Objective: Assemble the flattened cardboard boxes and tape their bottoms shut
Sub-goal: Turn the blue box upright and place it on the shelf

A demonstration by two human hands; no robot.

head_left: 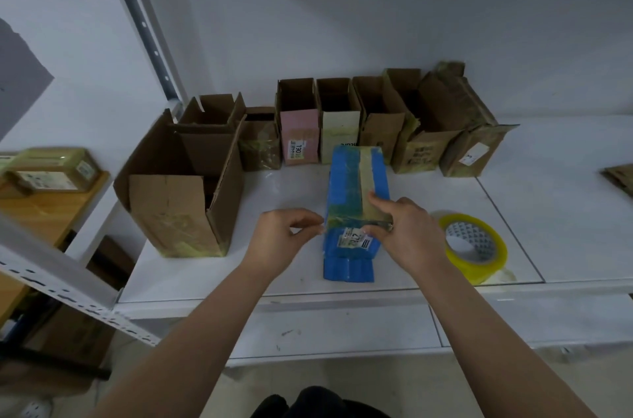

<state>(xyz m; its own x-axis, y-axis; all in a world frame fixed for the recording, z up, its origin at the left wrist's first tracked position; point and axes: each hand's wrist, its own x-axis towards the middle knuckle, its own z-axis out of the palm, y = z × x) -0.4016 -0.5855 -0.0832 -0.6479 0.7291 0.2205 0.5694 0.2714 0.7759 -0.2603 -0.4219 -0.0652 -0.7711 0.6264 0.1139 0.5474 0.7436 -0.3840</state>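
Boxes (342,119) line white shelf (548,212) (grey wall (376,6) behind), tape roll (474,246) alongside.

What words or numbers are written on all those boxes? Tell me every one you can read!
"190" on the white label of the pink box.
"3" on the label of the far-right brown box.
Digits on the blue box label, upside down and blurred; not surely readable.
Dark print on the leaning brown box: too blurred.
Labels on the taped box at left: too small.
Tape roll: pattern only, no words.
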